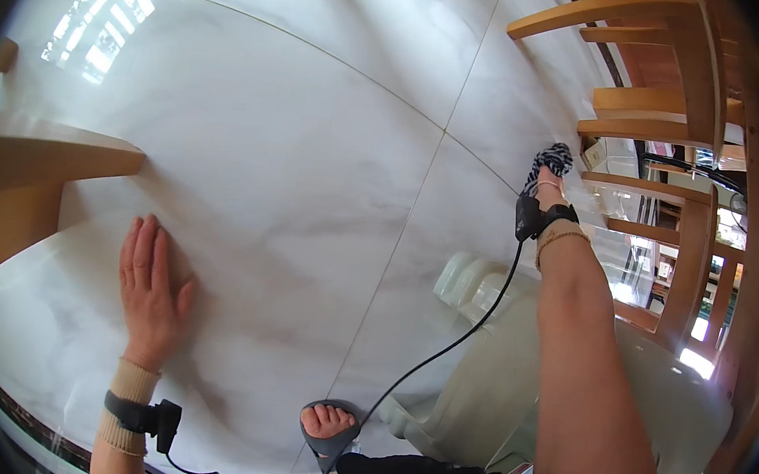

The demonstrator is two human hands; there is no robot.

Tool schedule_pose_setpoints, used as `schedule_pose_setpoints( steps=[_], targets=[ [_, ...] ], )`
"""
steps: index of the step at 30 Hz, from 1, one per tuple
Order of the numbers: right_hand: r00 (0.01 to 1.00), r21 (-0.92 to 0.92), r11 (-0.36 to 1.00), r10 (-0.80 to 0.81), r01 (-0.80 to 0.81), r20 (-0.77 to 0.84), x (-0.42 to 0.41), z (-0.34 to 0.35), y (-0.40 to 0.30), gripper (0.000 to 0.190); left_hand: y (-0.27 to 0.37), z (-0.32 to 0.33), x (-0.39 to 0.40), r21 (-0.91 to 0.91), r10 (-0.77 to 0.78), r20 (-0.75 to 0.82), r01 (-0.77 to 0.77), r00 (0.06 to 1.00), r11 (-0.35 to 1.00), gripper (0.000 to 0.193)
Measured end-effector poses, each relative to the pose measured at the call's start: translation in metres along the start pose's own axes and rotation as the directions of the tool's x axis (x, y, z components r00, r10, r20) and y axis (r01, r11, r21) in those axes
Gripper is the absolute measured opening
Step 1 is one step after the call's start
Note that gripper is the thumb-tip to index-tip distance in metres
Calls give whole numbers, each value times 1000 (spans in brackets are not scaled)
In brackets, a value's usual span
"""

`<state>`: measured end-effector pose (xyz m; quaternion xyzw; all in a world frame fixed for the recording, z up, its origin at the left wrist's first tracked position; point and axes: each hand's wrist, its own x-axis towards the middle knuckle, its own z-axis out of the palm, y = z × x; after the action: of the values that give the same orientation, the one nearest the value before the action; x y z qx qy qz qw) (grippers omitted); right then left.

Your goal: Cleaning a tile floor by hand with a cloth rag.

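Note:
My right hand [549, 187] is stretched out at the right, gripping a bunched black-and-white striped cloth [553, 160] that hides most of its fingers. The cloth is beside the wooden furniture, over the pale marbled floor. At the left, my left hand [150, 294] is held flat over the tiles, empty, its fingers straight and its thumb apart. Each wrist carries a black strapped device, the right one [530, 219] with a black cable [458, 340] hanging from it, the left one [150, 416] strapped over a beige cuff.
Slatted wooden furniture [688, 267] lines the right side. A pale green plastic stool [495, 385] stands below my right forearm. A wooden furniture part [51, 161] juts in from the left. My sandalled foot [328, 424] rests on the tiled floor [275, 179].

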<state>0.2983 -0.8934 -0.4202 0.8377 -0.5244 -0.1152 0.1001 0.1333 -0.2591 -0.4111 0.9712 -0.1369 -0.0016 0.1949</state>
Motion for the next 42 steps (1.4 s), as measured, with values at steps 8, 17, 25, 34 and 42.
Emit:
schedule_pose_setpoints(
  steps=[8,17,25,34,42],
  targets=[
    [748,392,649,-462,651,-477,-16,0,-111,65,0,9,4,69,73,-29,-70,997,995,64],
    [75,313,-190,-737,930,-671,-334,0,-163,38,-3,-3,-4,-177,17,-62,-28,998,984,59],
    [-477,373,-691,-709,619,-520,-498,26,-39,29,0,-15,-8,-470,-105,-190,3,976,883,57],
    [345,492,-44,-660,869,-668,-262,-28,-127,41,-38,-24,-47,-320,-211,-152,154,966,935,58],
    [814,414,708,-431,573,-390,-65,14,-157,52,-38,-16,-55,-40,-193,-81,191,978,981,73]
  ],
)
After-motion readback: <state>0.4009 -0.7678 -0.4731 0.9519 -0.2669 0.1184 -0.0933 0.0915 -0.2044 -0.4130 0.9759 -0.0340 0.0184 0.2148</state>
